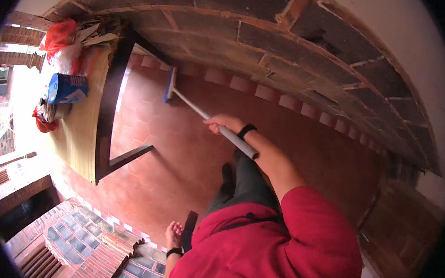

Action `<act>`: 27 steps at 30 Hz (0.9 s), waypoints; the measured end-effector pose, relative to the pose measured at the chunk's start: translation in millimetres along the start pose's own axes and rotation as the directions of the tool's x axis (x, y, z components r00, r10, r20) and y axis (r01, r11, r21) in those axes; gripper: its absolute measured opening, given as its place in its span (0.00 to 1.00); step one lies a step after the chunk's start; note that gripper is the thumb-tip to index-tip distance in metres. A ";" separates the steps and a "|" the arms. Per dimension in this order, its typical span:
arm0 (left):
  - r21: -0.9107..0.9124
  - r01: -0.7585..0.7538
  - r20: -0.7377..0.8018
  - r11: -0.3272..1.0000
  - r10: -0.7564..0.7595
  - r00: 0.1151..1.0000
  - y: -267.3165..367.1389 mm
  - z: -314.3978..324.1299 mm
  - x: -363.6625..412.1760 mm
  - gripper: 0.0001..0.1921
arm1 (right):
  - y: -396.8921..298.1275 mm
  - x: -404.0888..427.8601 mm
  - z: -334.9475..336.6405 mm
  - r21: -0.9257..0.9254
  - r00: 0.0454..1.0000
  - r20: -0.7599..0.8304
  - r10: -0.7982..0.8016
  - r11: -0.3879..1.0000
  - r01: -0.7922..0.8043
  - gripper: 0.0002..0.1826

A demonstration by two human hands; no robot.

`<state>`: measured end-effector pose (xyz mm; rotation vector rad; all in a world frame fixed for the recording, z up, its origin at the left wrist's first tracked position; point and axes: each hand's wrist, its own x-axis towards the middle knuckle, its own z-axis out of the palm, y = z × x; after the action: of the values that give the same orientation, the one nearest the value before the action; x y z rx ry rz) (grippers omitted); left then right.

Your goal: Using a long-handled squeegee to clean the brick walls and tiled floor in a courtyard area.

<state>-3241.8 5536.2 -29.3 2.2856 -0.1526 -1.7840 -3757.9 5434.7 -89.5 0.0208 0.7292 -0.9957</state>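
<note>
My right hand [226, 122] grips the handle of a long-handled floor brush [191, 103], just above its thick grey grip sleeve. The brush head [171, 83] has a pale back and blue bristles. It rests on the red tile floor [183, 138], near the foot of the brick wall and a table leg. My left hand [173, 232] hangs low at my side with its fingers curled and nothing visible in them. A dark shoe [189, 224] shows beside it. Each wrist wears a black band.
A wooden table [79, 137] with dark legs stands at the left. It carries a blue tin [68, 88], a lidded pot [56, 111] and red bags [60, 36]. The dark brick wall [269, 39] runs along the far side. Bright daylight enters from the left.
</note>
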 end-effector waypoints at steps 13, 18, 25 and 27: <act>0.416 -0.392 0.406 0.821 0.218 0.888 25.5 168.0 -43.0 0.11 | -57.8 -185.8 54.5 -0.211 0.922 -0.308 0.233 0.929 -0.305 0.38; 0.192 -0.231 0.331 0.954 0.159 0.930 47.2 156.3 -10.1 0.10 | -38.7 -156.7 74.5 -0.352 0.946 -0.324 0.027 0.924 -0.147 0.30; 0.201 -0.228 0.260 0.953 0.173 0.950 100.1 121.6 4.1 0.10 | -3.0 -47.9 67.0 0.252 0.978 -0.149 0.143 0.962 -0.103 0.11; 0.140 -0.244 0.284 0.960 0.197 0.938 105.5 107.1 4.8 0.10 | 10.0 -53.7 97.8 -0.020 0.969 -0.248 0.021 0.999 -0.027 0.08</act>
<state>-3337.4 5420.1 -31.8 2.0244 -0.6118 -2.0147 -3714.3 5448.1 12.8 0.1358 0.9666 -0.9715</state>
